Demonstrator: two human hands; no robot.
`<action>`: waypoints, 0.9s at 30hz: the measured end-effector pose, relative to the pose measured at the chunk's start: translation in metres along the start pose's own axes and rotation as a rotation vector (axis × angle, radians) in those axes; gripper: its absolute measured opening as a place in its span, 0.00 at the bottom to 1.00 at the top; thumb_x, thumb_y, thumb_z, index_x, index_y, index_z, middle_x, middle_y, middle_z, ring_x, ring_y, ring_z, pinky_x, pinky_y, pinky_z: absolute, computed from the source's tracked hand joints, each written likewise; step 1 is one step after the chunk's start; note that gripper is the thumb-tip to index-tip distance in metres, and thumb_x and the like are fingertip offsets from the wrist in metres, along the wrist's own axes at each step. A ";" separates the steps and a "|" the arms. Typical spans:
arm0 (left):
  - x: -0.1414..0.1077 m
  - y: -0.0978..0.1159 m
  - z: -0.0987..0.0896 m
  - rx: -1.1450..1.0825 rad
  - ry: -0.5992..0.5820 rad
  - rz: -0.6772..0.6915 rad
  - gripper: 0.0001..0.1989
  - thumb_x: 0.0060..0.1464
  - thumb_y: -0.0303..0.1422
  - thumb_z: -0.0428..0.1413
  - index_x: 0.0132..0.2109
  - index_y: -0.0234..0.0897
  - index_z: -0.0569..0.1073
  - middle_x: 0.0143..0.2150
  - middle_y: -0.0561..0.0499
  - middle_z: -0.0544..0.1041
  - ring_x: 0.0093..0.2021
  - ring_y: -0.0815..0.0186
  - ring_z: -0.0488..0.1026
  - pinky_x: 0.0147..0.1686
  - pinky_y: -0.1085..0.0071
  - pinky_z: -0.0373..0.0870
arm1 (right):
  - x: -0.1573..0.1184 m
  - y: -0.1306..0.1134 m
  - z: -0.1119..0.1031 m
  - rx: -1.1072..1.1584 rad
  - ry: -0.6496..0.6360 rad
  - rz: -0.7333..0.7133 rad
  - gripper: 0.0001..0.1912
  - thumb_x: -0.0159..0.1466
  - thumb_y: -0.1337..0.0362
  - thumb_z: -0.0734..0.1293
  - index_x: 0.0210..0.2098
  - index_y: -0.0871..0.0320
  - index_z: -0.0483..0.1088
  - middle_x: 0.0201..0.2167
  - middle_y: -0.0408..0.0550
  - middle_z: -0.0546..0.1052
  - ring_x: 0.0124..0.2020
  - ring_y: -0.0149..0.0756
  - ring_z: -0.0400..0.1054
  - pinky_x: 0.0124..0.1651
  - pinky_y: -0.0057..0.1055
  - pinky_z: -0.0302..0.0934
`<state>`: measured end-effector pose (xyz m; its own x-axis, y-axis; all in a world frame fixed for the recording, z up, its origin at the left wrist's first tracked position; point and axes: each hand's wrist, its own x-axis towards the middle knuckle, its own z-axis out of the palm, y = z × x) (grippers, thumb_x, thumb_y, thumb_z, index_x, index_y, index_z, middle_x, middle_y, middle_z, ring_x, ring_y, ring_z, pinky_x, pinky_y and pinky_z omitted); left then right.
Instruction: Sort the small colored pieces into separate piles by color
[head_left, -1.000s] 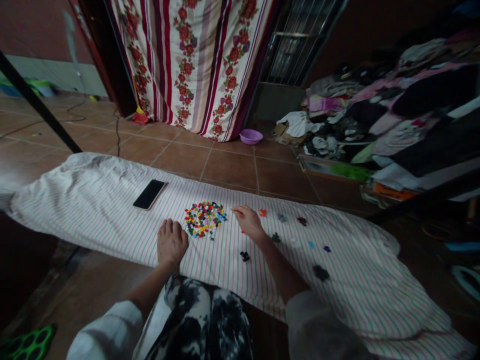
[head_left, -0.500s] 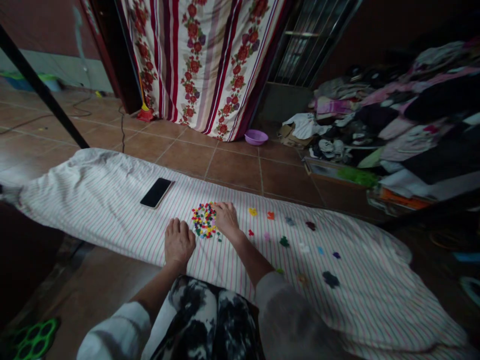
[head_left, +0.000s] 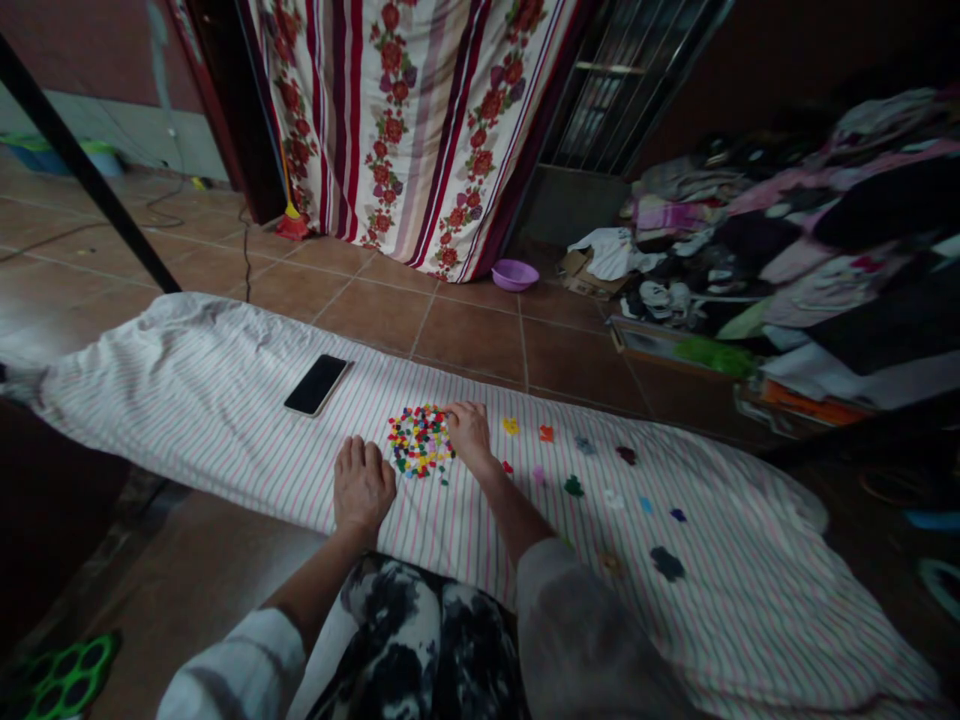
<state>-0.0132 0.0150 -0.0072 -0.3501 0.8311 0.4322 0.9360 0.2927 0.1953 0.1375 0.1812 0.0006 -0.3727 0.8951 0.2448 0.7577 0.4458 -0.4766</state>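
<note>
From the head camera, looking forward and down: a heap of tiny multicoloured pieces [head_left: 420, 440] in the middle of a white striped sheet [head_left: 225, 350], spread over the tile floor [head_left: 465, 335]. Right at the heap's right edge, the right hand [head_left: 469, 435], its fingers [head_left: 455, 412] curled down against the pieces; whether any piece sits pinched between them, impossible to tell at this size. Just left of the heap, the left hand [head_left: 364, 487], flat on the sheet, fingers [head_left: 360, 460] open, slightly apart and empty. Farther right along the sheet, small separate clusters by colour: yellow [head_left: 510, 426], orange-red [head_left: 546, 433], green [head_left: 574, 486] and, nearest the right sleeve, a dark patch [head_left: 667, 563]. Up left of the heap, a black-screened smartphone [head_left: 316, 385], lying flat on the sheet. Beyond the sheet's far edge, a pink plastic basin [head_left: 514, 274] on the tiles, in front of a floral curtain [head_left: 397, 130], and a tall jumble of clothes [head_left: 825, 230] off to the right.
</note>
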 end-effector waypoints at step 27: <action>0.001 0.000 -0.001 0.023 -0.032 0.003 0.14 0.59 0.32 0.46 0.47 0.28 0.70 0.56 0.31 0.70 0.61 0.46 0.63 0.59 0.53 0.60 | 0.036 -0.036 -0.007 -0.281 -0.295 0.018 0.13 0.68 0.63 0.60 0.41 0.52 0.77 0.41 0.49 0.77 0.48 0.39 0.61 0.50 0.32 0.52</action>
<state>-0.0132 0.0157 -0.0062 -0.3466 0.8467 0.4038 0.9377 0.3008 0.1740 0.1002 0.1976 0.0322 -0.4647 0.8848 -0.0342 0.8673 0.4470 -0.2190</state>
